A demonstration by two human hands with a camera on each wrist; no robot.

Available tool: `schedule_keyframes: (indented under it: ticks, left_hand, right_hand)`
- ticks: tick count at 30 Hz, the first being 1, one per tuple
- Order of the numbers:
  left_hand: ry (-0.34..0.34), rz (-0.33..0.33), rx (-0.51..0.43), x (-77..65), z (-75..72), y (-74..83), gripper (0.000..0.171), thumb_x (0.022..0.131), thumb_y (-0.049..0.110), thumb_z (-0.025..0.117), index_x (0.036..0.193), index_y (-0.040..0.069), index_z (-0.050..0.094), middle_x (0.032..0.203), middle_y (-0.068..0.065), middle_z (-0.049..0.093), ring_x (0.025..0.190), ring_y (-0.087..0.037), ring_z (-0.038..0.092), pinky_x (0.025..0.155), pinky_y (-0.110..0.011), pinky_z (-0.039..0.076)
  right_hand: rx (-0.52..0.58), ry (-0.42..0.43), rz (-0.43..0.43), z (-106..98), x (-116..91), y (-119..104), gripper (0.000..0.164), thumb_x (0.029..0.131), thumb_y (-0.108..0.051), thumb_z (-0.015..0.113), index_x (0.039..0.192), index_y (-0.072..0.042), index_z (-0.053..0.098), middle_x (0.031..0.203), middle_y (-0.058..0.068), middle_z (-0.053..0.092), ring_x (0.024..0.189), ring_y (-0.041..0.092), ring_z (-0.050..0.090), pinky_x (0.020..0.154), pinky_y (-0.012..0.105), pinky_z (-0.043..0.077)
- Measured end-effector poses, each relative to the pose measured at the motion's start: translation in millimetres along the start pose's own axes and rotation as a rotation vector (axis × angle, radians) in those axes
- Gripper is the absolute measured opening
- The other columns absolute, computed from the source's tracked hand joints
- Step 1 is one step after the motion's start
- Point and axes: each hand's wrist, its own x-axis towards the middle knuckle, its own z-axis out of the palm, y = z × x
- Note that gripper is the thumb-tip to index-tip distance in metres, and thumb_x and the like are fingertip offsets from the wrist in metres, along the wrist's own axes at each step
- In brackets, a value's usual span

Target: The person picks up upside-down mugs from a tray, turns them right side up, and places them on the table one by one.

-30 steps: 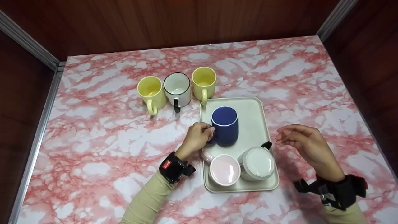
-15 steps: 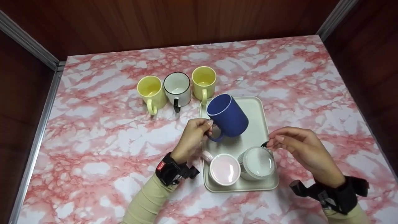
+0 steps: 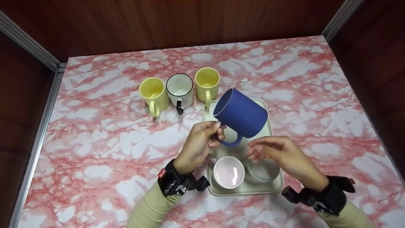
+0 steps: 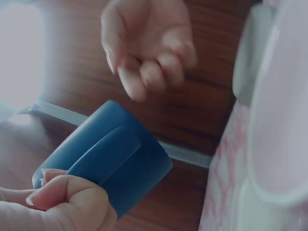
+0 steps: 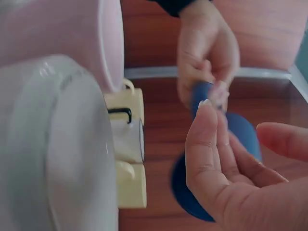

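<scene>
In the head view, the left hand (image 3: 201, 139) pinches the handle of the blue mug (image 3: 243, 115) near its mouth, holding it tilted over the far half of the tray (image 3: 264, 106); the mug's long axis slants from mouth at the left to base at the right, so the base faces the right hand (image 3: 280, 155), which hovers just beside it, fingers loosely bent and holding nothing. At the tray's near left corner stands a glossy pink mug (image 3: 229, 172); a white mug (image 3: 264, 174) fills the near right corner, partly behind the right hand. Three glazed mugs (image 3: 180, 87) line the red-veined desk (image 3: 104, 136) beyond the tray's far left corner. The left wrist view shows a matte cylinder with a flat, strap-like handle, and a gap to the right hand's fingertips. In the right wrist view, that hand's thumb stands apart from its fingers.
</scene>
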Motion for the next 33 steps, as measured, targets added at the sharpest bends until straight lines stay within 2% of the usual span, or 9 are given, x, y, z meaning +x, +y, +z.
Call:
schedule_keyframes:
  ticks: [3, 9, 12, 16, 20, 24, 28, 33]
  left_hand:
    - [-0.022, -0.011, -0.042, -4.0, 4.6, -0.2, 0.019, 0.096, -0.001, 0.036, 0.097, -0.017, 0.045, 0.069, -0.004, 0.044, 0.060, -0.008, 0.044, 0.044, -0.011, 0.025]
    - [-0.035, -0.007, -0.096, -10.8, 12.7, -4.6, 0.018, 0.096, 0.001, 0.035, 0.094, -0.013, 0.047, 0.070, -0.004, 0.044, 0.061, -0.009, 0.045, 0.045, -0.012, 0.025]
    - [-0.039, -0.003, -0.115, -13.7, 15.7, -7.6, 0.018, 0.096, 0.001, 0.034, 0.092, -0.010, 0.048, 0.070, -0.004, 0.044, 0.061, -0.009, 0.044, 0.046, -0.013, 0.025]
    - [-0.049, 0.009, -0.141, -16.1, 18.3, -11.2, 0.019, 0.096, 0.000, 0.033, 0.091, -0.008, 0.049, 0.071, -0.004, 0.044, 0.061, -0.010, 0.044, 0.046, -0.013, 0.026]
    - [-0.053, 0.020, -0.149, -17.1, 19.5, -14.6, 0.019, 0.096, 0.000, 0.033, 0.090, -0.008, 0.049, 0.071, -0.004, 0.045, 0.061, -0.010, 0.044, 0.046, -0.014, 0.028]
    - [-0.055, 0.024, -0.145, -17.8, 20.2, -16.8, 0.019, 0.096, 0.000, 0.033, 0.089, -0.006, 0.050, 0.071, -0.004, 0.046, 0.061, -0.010, 0.044, 0.046, -0.013, 0.029]
    - [-0.052, 0.027, -0.129, -18.6, 21.1, -17.4, 0.018, 0.096, 0.000, 0.035, 0.089, -0.006, 0.051, 0.072, -0.005, 0.046, 0.062, -0.010, 0.045, 0.047, -0.013, 0.030]
    - [-0.054, 0.041, -0.090, -19.2, 22.0, -17.4, 0.017, 0.096, 0.000, 0.036, 0.090, -0.006, 0.051, 0.074, -0.006, 0.047, 0.065, -0.010, 0.047, 0.049, -0.014, 0.034]
  right_hand:
    - [0.067, -0.026, 0.006, 6.8, 2.8, 3.6, 0.026, 0.093, -0.006, 0.049, 0.111, 0.012, 0.056, 0.100, 0.026, 0.061, 0.087, 0.030, 0.062, 0.076, 0.041, 0.050]
    - [0.318, -0.056, -0.007, 17.3, 5.3, 10.9, 0.024, 0.096, -0.007, 0.043, 0.110, 0.003, 0.060, 0.096, 0.016, 0.065, 0.088, 0.024, 0.062, 0.079, 0.040, 0.050]
    - [0.408, -0.047, -0.028, 21.3, 4.6, 12.6, 0.025, 0.097, -0.006, 0.041, 0.110, 0.003, 0.061, 0.094, 0.013, 0.065, 0.088, 0.022, 0.062, 0.080, 0.038, 0.049]
    - [0.482, 0.037, -0.040, 28.0, 3.2, 13.0, 0.024, 0.096, -0.005, 0.043, 0.107, 0.002, 0.063, 0.095, 0.011, 0.066, 0.083, 0.020, 0.062, 0.078, 0.034, 0.050]
    - [0.505, 0.169, -0.022, 36.1, 2.9, 13.2, 0.020, 0.094, -0.004, 0.047, 0.101, 0.001, 0.065, 0.091, 0.010, 0.067, 0.075, 0.019, 0.063, 0.073, 0.031, 0.051]
    - [0.539, 0.257, -0.018, 42.0, 2.1, 13.8, 0.018, 0.092, 0.000, 0.049, 0.098, 0.003, 0.065, 0.091, 0.011, 0.066, 0.071, 0.019, 0.061, 0.071, 0.029, 0.051]
    - [0.593, 0.284, -0.074, 45.8, 1.3, 15.0, 0.019, 0.091, 0.004, 0.047, 0.096, 0.005, 0.065, 0.097, 0.012, 0.064, 0.074, 0.019, 0.061, 0.070, 0.028, 0.051]
    - [0.685, 0.239, -0.182, 49.0, 2.5, 16.6, 0.021, 0.091, 0.009, 0.042, 0.096, 0.008, 0.062, 0.096, 0.014, 0.062, 0.077, 0.020, 0.061, 0.070, 0.027, 0.050]
